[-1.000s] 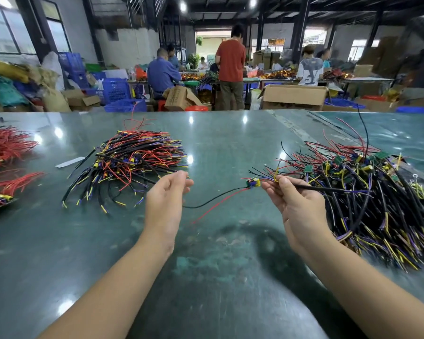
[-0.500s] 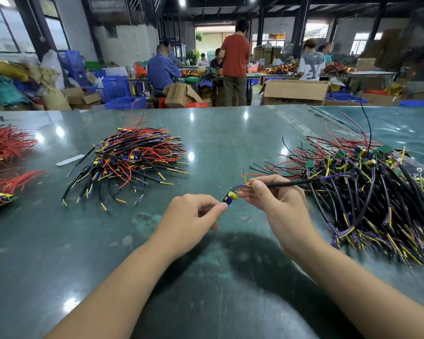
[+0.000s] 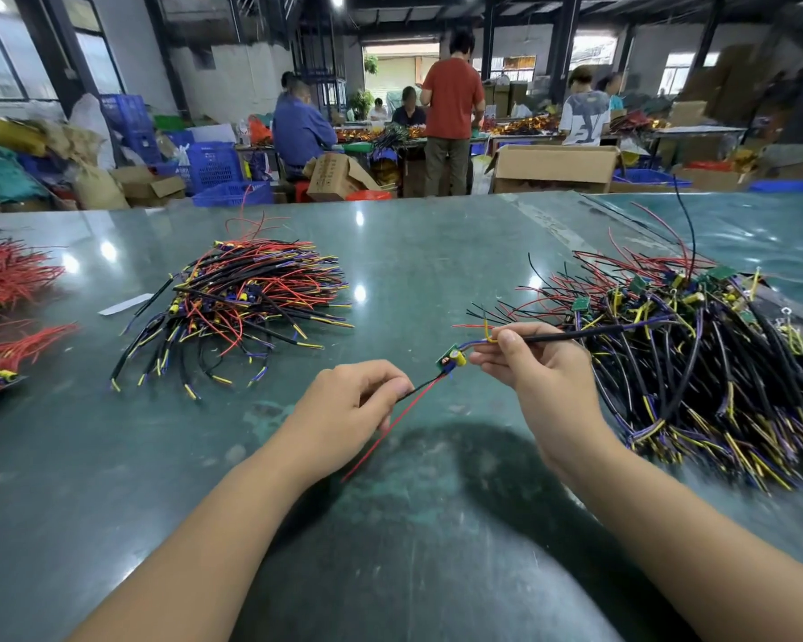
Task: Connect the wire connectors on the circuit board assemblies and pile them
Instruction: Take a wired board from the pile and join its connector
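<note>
Now I am pinching the black and red leads (image 3: 418,391) in my left hand (image 3: 351,405) and the black cable (image 3: 576,335) in my right hand (image 3: 536,368), the small circuit board (image 3: 450,356) hanging between them above the table (image 3: 436,252). A moment ago my left fingertips were touching the board; they are sliding down its leads, so I judge it ready for the left pile (image 3: 246,298). Cardboard boxes (image 3: 555,168) are standing behind, contents hidden.

I see a glossy, scuffed green table (image 3: 413,252); plastic-sheathed wire piles (image 3: 237,298) lie on it, and matt cardboard boxes (image 3: 555,166) stand behind it.
</note>
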